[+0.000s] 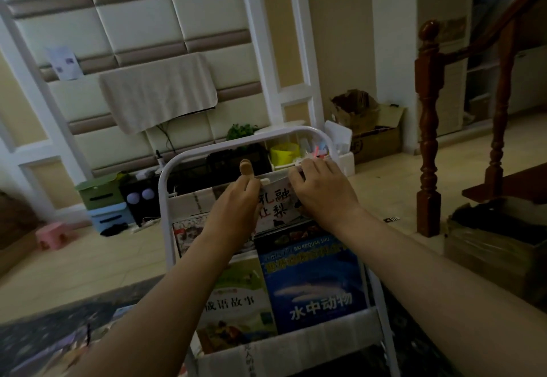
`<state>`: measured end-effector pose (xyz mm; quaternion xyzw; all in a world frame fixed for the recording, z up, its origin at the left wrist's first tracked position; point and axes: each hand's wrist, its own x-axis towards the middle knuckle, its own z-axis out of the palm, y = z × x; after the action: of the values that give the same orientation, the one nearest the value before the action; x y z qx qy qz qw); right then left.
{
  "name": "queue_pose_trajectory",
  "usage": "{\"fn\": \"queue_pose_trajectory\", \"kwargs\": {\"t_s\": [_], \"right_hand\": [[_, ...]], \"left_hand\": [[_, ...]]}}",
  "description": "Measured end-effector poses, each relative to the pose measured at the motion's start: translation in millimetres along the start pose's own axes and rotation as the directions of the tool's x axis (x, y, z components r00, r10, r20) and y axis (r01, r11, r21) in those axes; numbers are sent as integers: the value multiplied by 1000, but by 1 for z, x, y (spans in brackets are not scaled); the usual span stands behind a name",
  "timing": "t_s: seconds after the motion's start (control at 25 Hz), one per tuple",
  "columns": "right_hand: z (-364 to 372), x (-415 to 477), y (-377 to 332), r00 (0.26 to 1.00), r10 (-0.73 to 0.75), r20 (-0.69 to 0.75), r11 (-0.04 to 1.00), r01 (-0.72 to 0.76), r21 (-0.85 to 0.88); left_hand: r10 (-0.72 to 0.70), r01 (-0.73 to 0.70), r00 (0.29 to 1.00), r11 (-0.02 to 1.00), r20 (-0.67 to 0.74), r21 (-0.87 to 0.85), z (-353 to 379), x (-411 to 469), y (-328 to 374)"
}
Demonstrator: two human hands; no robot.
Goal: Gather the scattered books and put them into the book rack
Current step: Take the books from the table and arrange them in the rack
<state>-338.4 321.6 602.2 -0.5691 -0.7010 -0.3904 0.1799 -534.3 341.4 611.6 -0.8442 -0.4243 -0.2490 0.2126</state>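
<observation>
- The right hand (321, 190) curls its fingers over the top right corner of the white book (276, 205), gripping it.
- The left hand (233, 208) grips the book's left edge, one wrapped finger (246, 168) sticking straight up.
- The white book stands in the top tier of the book rack (177, 163), near its right edge.
- In the front tier, the blue book (313, 282) and the green book (236, 296) stand side by side.

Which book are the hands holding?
The white book with red and black writing, top of the rack. The left hand and right hand grip it; the blue book and green book below sit untouched.
</observation>
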Motion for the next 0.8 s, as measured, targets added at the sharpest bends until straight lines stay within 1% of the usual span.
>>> {"fn": "queue_pose_trajectory", "kwargs": {"t_s": [0.12, 0.24, 0.32, 0.44, 0.52, 0.6, 0.72, 0.8], "right_hand": [[-8, 1, -1, 994, -3, 111, 1000, 6, -19], [-20, 0, -5, 971, -20, 236, 1000, 23, -9], [-23, 1, -7, 963, -23, 267, 1000, 22, 9], [-30, 3, -13, 947, -19, 320, 999, 30, -30], [-31, 5, -17, 935, 4, 354, 999, 15, -52], [-31, 8, -20, 933, 1, 359, 1000, 9, -24], [-30, 10, -23, 946, -75, 315, 988, 27, 155], [-28, 8, -26, 951, -95, 293, 979, 36, 201]], "left_hand": [[10, -10, 1000, 1000, 0, 16, 7, -8, -1], [-18, 18, 1000, 1000, 5, 21, 12, -14, -7], [-42, 42, 999, 999, 12, 3, 13, -18, -10], [-98, 98, 995, 993, 3, -71, 14, -25, -14], [-148, 146, 989, 986, -16, -75, 16, -29, -18], [-181, 179, 983, 982, -28, -57, 18, -29, -20], [-198, 198, 980, 980, -29, 1, 20, -26, -18], [-195, 195, 980, 981, -31, 17, 21, -26, -18]]}}
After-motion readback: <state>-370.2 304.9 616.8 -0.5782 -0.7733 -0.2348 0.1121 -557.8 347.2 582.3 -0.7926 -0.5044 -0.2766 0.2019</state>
